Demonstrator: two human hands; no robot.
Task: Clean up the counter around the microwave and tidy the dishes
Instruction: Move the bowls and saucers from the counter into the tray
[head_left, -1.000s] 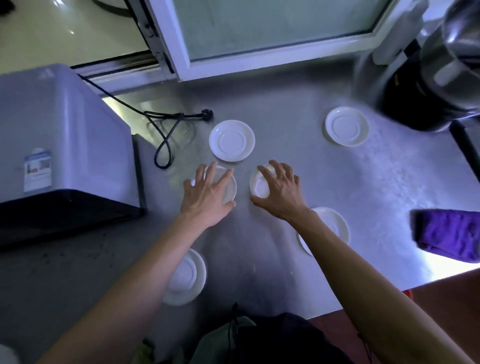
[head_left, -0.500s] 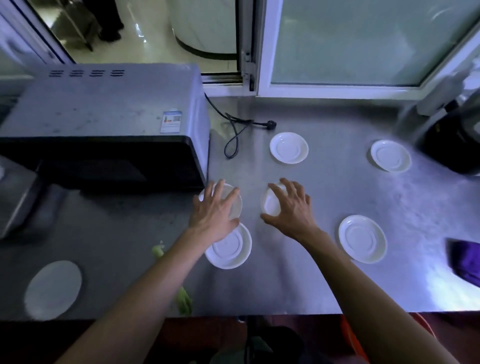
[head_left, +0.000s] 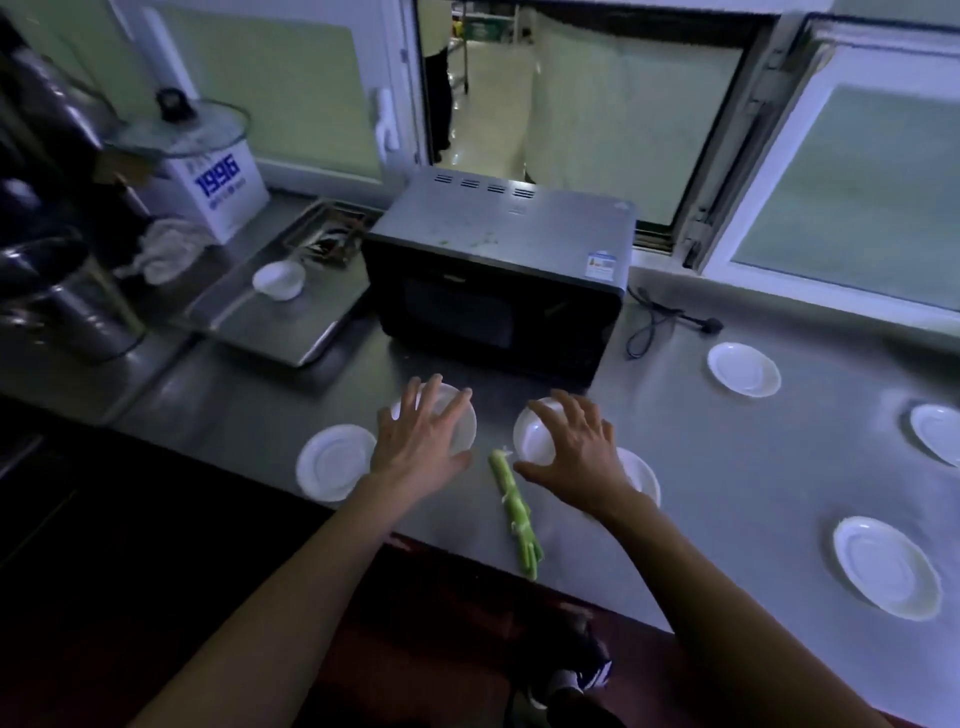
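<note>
Early stage: left hand (head_left: 422, 441) grasps small bowl (head_left: 460, 415), right hand (head_left: 574, 452) grasps second bowl (head_left: 535, 439); saucers (head_left: 744, 369) scattered on bench (head_left: 727, 467), green stalk (head_left: 514, 512) not cleared

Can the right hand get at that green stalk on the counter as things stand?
Probably not right away: the right hand is curled over a small white bowl. The green stalk lies uncovered just beside it, so once the bowl is set down the way looks free.

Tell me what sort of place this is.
Probably a commercial or canteen kitchen: a long stainless steel counter, a serving hatch window onto a tiled hall, a microwave, and many identical white saucers.
</note>
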